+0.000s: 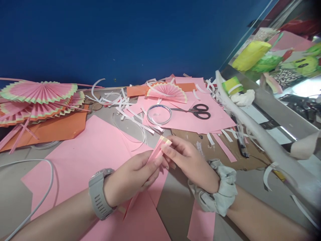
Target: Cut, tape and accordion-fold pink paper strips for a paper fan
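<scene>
While I look through the head camera, I see both hands meeting over the middle of the table [175, 204], and they share one narrow piece of folded pink paper [155, 151]. The left hand [136, 175] is nearly closed around this piece, with the thumb pressed along its face. The right hand [184, 154] pinches the upper end, near a pale yellow band; its thumb lies in front, and its other fingers are bent behind, partly hidden from me. The folded piece stands tilted, its top leaning to the right. Under the left wrist, which wears a grey watch [100, 192], I see also a pink fold, but I cannot tell if it belongs to the same piece. On the right wrist is a pale green scrunchie [220, 189].

Below the left hand lie large pink sheets [82, 160]. Beyond the hands, a roll of tape [164, 122] and black-handled scissors [192, 110] rest upon other pink paper [215, 124], and just behind them is a pleated pink fan [170, 93]. More pleated fans [40, 92] are piled at far left, over an orange sheet [62, 132]. To the right, a cutter [242, 144] lies on brown cardboard [190, 140].
</scene>
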A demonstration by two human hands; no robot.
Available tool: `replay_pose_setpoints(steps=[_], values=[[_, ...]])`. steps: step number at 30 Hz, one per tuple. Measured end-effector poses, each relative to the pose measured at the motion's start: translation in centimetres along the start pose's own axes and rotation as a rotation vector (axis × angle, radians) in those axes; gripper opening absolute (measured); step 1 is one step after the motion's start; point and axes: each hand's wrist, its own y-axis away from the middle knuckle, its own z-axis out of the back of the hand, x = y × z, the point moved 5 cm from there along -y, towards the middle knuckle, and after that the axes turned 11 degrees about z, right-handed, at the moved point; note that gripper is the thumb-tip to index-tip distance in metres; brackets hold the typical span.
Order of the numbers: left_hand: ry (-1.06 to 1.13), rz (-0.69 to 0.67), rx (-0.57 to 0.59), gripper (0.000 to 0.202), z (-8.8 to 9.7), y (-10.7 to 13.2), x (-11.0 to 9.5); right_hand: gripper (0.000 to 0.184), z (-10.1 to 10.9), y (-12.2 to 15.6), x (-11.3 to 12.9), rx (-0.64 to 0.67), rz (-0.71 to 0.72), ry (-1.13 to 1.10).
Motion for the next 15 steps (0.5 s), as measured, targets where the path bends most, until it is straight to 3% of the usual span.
replay_pose_setpoints(steps=[9,15], values=[[0.014,-0.034,-0.006,0.034,0.23,-0.37,0.26,0.026,0.0,0.0,-0.71,0.045,-0.03,0.061],[-0.042,-0.01,0.025,0.031,0.51,-0.16,-0.04,0.03,0.34,0.0,-0.4,0.005,-0.018,0.108]])
